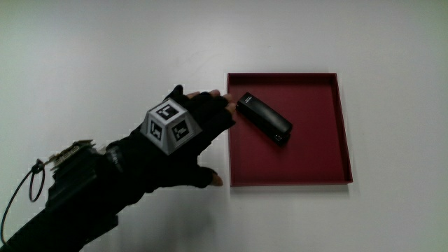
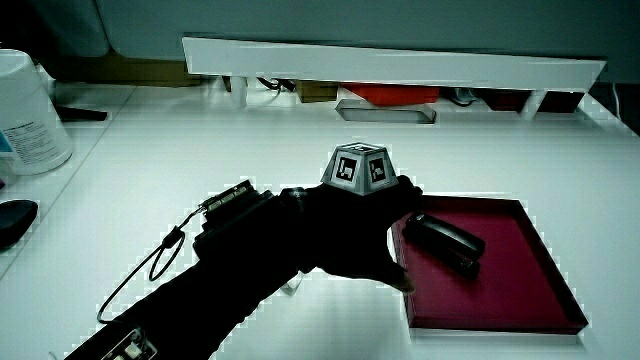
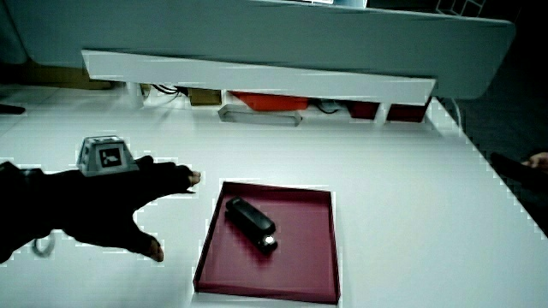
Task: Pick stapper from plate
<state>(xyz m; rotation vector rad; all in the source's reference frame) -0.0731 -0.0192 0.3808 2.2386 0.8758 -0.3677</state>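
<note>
A black stapler (image 1: 264, 119) lies slantwise in a dark red square plate (image 1: 329, 133), and both side views show the stapler (image 2: 446, 243) (image 3: 250, 222) in the plate (image 2: 530, 280) (image 3: 308, 257). The gloved hand (image 1: 183, 136), with a patterned cube (image 1: 168, 124) on its back, hovers flat over the table beside the plate's edge. Its fingers (image 1: 213, 105) are spread, the fingertips just short of the stapler's nearer end, the thumb (image 1: 208, 179) held apart by the plate's corner. In both side views the hand (image 2: 340, 230) (image 3: 120, 205) holds nothing.
A low white partition (image 2: 400, 62) (image 3: 257, 73) runs along the table's edge farthest from the person. A white container (image 2: 28, 112) and a dark object (image 2: 15, 220) sit at the table's edge in a side view. A cable loop (image 1: 21, 192) hangs from the forearm.
</note>
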